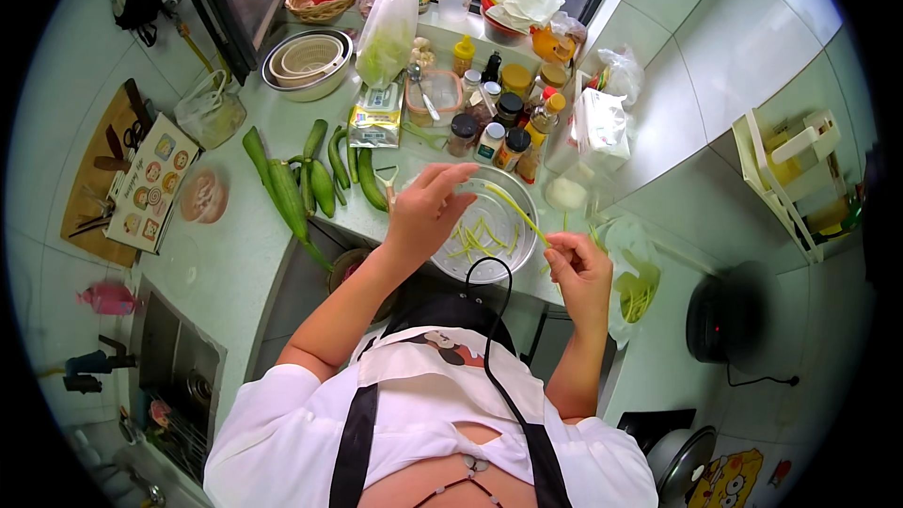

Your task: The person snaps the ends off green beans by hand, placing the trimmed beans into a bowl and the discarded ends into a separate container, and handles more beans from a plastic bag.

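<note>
My right hand (578,273) pinches a long, thin, pale green stalk (513,210), which slants up and left over the far right rim of the round metal pan (508,179). Short green stalk pieces (475,240) lie scattered on the pan's bottom. Above the pan's left side is my left hand (431,212), its fingers stretched to the right and nothing visible in them. A pale forked tool (387,183), partly hidden, shows just beyond this hand. A clear plastic bag (628,259) with green pieces inside stands to the right of my right hand.
Long green gourds (287,198) and smaller green vegetables (320,183) lie on the left of the counter. Several seasoning jars and bottles (508,111) crowd the back. A wipes packet (376,118), a lidded plastic box (435,97) and stacked basins (306,61) stand behind. A sink (179,348) is at far left.
</note>
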The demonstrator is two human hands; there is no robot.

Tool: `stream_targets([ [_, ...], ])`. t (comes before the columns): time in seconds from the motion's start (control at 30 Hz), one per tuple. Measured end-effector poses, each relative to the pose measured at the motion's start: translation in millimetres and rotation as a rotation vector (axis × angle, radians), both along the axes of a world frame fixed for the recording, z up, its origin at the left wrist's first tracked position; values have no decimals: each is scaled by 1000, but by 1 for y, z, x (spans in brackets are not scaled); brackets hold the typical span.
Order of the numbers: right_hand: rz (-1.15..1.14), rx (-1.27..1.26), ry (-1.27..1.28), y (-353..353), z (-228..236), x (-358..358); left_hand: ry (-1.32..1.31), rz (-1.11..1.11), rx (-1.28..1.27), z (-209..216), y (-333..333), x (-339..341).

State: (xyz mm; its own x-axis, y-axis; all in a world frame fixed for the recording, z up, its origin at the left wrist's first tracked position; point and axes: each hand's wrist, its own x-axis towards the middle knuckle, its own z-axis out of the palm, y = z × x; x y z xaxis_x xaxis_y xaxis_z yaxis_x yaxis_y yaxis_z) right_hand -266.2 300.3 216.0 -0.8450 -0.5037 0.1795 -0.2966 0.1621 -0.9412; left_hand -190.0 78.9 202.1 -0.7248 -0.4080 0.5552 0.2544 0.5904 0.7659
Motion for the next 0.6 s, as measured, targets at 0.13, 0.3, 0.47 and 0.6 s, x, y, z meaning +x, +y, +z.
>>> stream_targets([
  [0.13,37,51,135,-4,2,4,145,32,-212,-1,1,-7],
  [0.3,66,39,159,-9,11,12,90,83,-275,-2,1,-6],
  [0.47,110,-20,208,-15,8,16,105,66,-162,-9,4,-10],
  [0.6,78,-55,252,-17,3,17,-4,-121,200,-8,17,-7],
])
